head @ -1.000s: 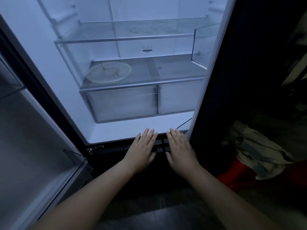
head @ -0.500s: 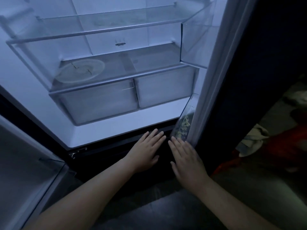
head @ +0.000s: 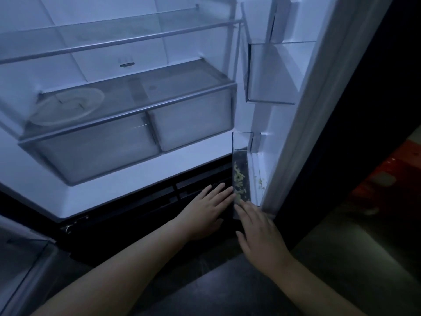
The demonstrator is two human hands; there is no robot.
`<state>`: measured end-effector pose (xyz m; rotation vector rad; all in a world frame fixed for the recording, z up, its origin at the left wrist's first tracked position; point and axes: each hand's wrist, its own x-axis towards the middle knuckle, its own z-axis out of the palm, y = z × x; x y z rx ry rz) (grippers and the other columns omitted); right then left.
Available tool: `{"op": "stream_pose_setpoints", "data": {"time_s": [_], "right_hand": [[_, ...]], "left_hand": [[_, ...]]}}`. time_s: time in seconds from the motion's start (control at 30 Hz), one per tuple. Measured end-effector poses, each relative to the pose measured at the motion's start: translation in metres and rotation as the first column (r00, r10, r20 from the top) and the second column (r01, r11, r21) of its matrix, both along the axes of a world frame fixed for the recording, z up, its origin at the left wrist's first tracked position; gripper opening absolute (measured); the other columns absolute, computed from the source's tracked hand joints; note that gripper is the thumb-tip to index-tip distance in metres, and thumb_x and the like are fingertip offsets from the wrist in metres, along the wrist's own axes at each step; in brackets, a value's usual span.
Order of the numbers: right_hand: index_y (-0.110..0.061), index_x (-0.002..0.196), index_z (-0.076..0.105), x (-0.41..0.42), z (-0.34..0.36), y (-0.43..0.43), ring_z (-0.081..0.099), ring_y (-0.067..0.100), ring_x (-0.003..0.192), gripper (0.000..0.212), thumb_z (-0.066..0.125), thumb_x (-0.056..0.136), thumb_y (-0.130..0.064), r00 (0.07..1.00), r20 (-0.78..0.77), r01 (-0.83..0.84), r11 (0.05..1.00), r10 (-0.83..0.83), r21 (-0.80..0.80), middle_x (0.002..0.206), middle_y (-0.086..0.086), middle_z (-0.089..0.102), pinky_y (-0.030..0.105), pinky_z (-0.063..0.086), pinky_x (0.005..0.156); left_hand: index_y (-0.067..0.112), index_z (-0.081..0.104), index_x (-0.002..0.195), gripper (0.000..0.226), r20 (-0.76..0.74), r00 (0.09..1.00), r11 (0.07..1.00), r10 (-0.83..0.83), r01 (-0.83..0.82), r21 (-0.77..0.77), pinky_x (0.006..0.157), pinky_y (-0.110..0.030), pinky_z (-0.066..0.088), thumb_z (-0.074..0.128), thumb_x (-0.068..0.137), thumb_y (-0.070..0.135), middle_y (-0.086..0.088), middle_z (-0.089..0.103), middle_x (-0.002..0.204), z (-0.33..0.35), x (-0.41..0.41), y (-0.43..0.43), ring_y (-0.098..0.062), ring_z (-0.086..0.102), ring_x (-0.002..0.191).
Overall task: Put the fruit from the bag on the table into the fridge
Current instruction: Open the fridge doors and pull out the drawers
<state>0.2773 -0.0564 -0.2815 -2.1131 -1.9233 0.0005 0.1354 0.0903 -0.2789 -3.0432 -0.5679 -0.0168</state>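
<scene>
The fridge [head: 127, 192] stands open in front of me, lit inside, with glass shelves and two crisper drawers [head: 136, 140] at the bottom. A round clear plate [head: 66, 108] lies on the shelf above the left drawer. My left hand [head: 205, 213] lies flat with straight fingers on the dark panel below the fridge compartment. My right hand [head: 259, 236] is flat beside it, fingertips at the lower door bin [head: 241, 176]. Neither hand holds anything. No fruit, bag or table is in view.
The right fridge door [head: 303, 110] stands open with a clear upper bin [head: 271, 71] and a lower bin holding yellowish scraps. The left door [head: 20, 265] is open at the lower left. A red object [head: 391, 172] sits on the dark floor at right.
The view has swung left and closer to the right door. Both hands have stayed flat on the dark panel, now nearer the lower door bin.
</scene>
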Motion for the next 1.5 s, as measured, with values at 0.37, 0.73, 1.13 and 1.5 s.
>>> {"op": "stream_pose_setpoints", "data": {"time_s": [0.37, 0.73, 1.13, 1.5], "right_hand": [[-0.02, 0.131, 0.051, 0.056, -0.013, -0.036, 0.052, 0.015, 0.12, 0.061, 0.072, 0.074, -0.029, 0.997, 0.036, 0.058, 0.995, -0.061, 0.077, 0.128, -0.003, 0.056, 0.03, 0.036, 0.1], [-0.014, 0.109, 0.055, 0.122, -0.019, -0.063, 0.055, 0.023, 0.11, 0.039, 0.073, 0.075, -0.017, 0.974, -0.055, 0.226, 0.948, -0.219, 0.224, 0.111, 0.005, 0.059, 0.036, 0.045, 0.098], [-0.004, 0.143, 0.036, 0.167, -0.039, -0.059, 0.031, 0.033, 0.138, 0.081, 0.074, 0.074, -0.026, 0.908, 0.125, 0.393, 0.916, -0.401, 0.081, 0.147, 0.016, 0.039, 0.045, 0.028, 0.109], [-0.012, 0.146, 0.031, 0.249, -0.038, -0.056, 0.026, 0.031, 0.14, 0.079, 0.068, 0.079, -0.031, 0.891, 0.11, 0.441, 0.897, -0.441, 0.025, 0.146, 0.013, 0.039, 0.044, 0.031, 0.109]], "left_hand": [[0.007, 0.048, 0.134, 0.062, 0.104, 0.992, 0.989, -0.077, 0.089, -0.115, 0.115, -0.04, 0.017, 0.037, 0.074, 0.022, -0.01, 0.046, 0.142, -0.002, 0.066, -0.026, -0.026, 0.03, 0.139], [0.022, 0.041, 0.141, 0.061, 0.1, 0.973, 0.973, -0.21, 0.218, -0.079, 0.113, -0.043, 0.026, 0.038, 0.08, 0.026, -0.006, 0.045, 0.143, 0.0, 0.135, -0.043, -0.024, 0.033, 0.138], [0.036, -0.004, 0.149, 0.076, -0.14, 0.986, 0.995, -0.093, 0.085, -0.06, 0.116, -0.048, -0.009, 0.046, 0.092, 0.028, -0.007, -0.007, 0.159, 0.008, 0.205, -0.051, -0.03, -0.018, 0.143], [0.038, -0.009, 0.148, 0.083, -0.203, 0.979, 0.999, -0.031, 0.022, -0.043, 0.112, -0.062, 0.0, 0.051, 0.091, 0.04, -0.005, 0.001, 0.159, 0.019, 0.278, -0.063, -0.036, -0.004, 0.144]]}}
